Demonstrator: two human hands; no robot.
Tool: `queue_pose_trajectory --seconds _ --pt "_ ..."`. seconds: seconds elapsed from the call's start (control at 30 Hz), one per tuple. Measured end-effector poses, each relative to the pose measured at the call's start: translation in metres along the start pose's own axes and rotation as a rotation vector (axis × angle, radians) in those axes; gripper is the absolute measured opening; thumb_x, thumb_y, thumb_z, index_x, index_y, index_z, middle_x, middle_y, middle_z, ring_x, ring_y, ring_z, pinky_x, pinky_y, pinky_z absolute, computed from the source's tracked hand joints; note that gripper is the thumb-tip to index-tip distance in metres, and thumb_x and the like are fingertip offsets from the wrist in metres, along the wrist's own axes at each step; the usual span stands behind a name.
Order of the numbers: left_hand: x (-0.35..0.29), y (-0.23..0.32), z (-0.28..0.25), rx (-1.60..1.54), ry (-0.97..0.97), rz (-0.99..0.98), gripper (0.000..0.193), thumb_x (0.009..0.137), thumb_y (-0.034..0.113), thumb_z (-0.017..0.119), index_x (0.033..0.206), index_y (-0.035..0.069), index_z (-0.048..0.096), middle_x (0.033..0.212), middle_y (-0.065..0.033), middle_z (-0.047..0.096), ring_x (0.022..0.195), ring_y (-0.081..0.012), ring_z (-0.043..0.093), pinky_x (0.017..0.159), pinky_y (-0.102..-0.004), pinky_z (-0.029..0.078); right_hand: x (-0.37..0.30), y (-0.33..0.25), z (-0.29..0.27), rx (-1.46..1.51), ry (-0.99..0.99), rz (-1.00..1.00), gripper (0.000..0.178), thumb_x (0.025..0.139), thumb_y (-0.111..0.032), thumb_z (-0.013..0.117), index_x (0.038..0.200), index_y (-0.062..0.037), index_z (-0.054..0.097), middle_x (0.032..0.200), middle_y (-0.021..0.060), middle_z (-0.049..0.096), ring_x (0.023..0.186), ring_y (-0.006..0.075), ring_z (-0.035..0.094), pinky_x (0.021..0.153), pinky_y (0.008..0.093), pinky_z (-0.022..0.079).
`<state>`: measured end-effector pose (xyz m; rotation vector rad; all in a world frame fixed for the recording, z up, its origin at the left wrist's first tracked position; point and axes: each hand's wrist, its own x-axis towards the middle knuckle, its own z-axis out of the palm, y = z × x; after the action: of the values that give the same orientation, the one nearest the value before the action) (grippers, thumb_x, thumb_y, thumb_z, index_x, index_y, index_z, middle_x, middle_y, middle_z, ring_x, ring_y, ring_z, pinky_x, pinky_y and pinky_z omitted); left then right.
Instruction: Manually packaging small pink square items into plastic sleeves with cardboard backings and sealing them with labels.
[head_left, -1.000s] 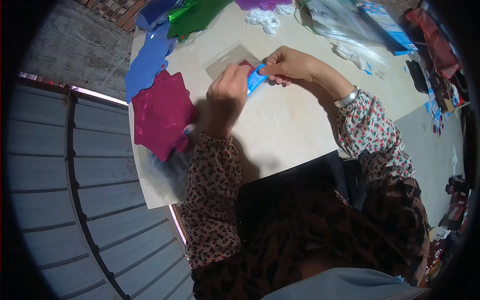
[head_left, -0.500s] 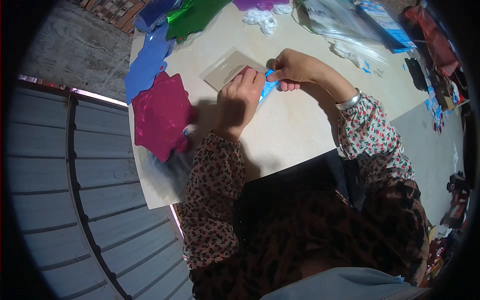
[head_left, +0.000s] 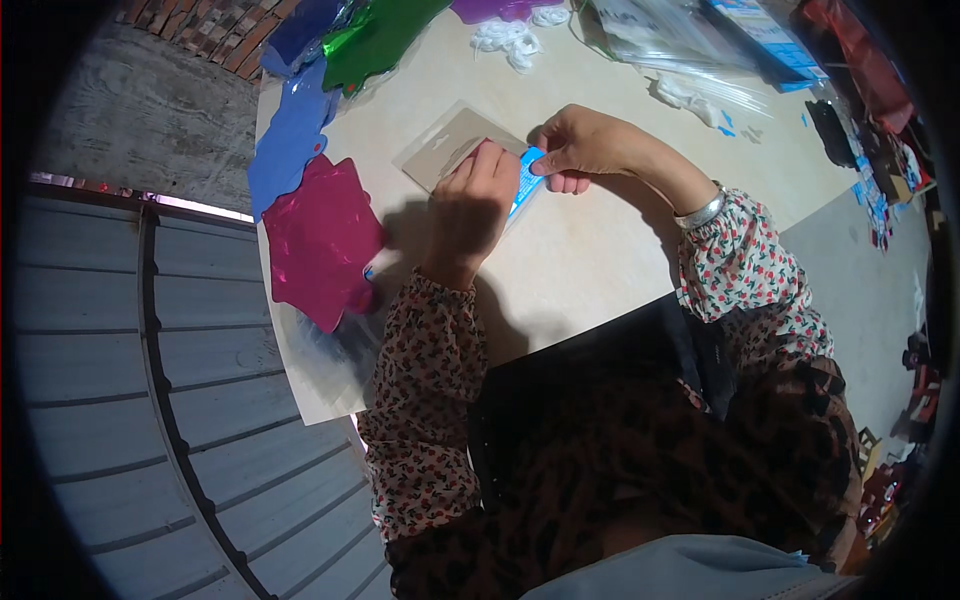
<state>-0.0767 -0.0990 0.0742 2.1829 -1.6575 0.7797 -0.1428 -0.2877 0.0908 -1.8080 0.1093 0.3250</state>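
A clear flat plastic bag [head_left: 425, 158] with a hang hole lies on the table in front of me, with a blue printed card [head_left: 529, 178] at its right end. My left hand [head_left: 470, 205] is closed over the bag's middle, fingers curled down. A bit of dark pink foil [head_left: 482, 148] shows beside its fingertips; the rest is hidden under the hand. At the bag's right end my right hand [head_left: 590, 145] pinches the edge by the blue card between thumb and fingers. Left of my left hand lies a shiny magenta star-shaped foil balloon [head_left: 322, 240], flat.
Blue foil balloons [head_left: 290, 145] and a green one [head_left: 385, 40] lie along the table's left and far side. Bundles of white string [head_left: 505, 42] sit at the far edge. Stacked clear bags [head_left: 665, 45] and blue cards [head_left: 765, 45] lie far right.
More of the blue card shows between my hands. Both hands keep their grip in nearly the same place; the whole view has shifted slightly.
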Motion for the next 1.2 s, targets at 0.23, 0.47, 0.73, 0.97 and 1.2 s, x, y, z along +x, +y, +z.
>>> queue_pose_trajectory --seconds 0.23,0.47,0.73,0.97,1.2 --pt "0.000 -0.001 0.003 0.017 -0.002 -0.037 0.006 0.074 0.005 0.056 0.075 0.007 0.051 0.075 -0.0074 0.052 0.068 -0.0217 0.061 0.057 -0.0314 0.051 -0.001 -0.003 -0.002 -0.044 0.017 0.008 0.018 0.088 -0.016 0.063 0.082 0.0009 0.060 0.067 0.0080 0.063 0.059 0.0127 0.059 0.054 0.0254 0.049" --pt "-0.002 -0.002 0.010 0.027 -0.038 -0.015 0.005 0.075 0.005 0.056 0.075 0.007 0.052 0.074 -0.0075 0.052 0.066 -0.0215 0.060 0.055 -0.0319 0.050 -0.012 -0.001 0.028 -0.673 0.475 -0.298 0.017 0.082 -0.015 0.065 0.085 0.0011 0.060 0.085 0.0113 0.065 0.077 0.0216 0.063 0.064 0.0330 0.051" --pt "-0.001 -0.002 0.013 0.001 -0.008 0.000 0.005 0.075 0.004 0.055 0.075 0.007 0.052 0.072 -0.0079 0.052 0.064 -0.0212 0.059 0.054 -0.0321 0.050 -0.025 0.037 0.039 -0.969 0.518 -0.776 0.022 0.081 -0.011 0.061 0.100 -0.0017 0.062 0.105 0.0113 0.064 0.099 0.0272 0.060 0.082 0.0356 0.050" --pt "-0.005 -0.004 0.015 0.001 -0.041 -0.004 0.005 0.074 0.003 0.055 0.073 0.006 0.051 0.071 -0.0090 0.052 0.064 -0.0222 0.059 0.054 -0.0319 0.049 -0.026 0.042 0.039 -0.969 0.505 -0.844 0.028 0.081 -0.010 0.061 0.107 -0.0028 0.063 0.105 0.0117 0.064 0.100 0.0271 0.060 0.088 0.0347 0.049" --pt "-0.006 0.003 0.015 -0.004 -0.110 -0.013 0.006 0.076 0.004 0.057 0.072 0.006 0.052 0.071 -0.0102 0.053 0.067 -0.0234 0.060 0.057 -0.0324 0.050 -0.025 0.048 0.032 -0.912 0.452 -0.888 0.023 0.081 -0.010 0.064 0.103 -0.0031 0.065 0.101 0.0107 0.065 0.093 0.0262 0.061 0.081 0.0347 0.051"
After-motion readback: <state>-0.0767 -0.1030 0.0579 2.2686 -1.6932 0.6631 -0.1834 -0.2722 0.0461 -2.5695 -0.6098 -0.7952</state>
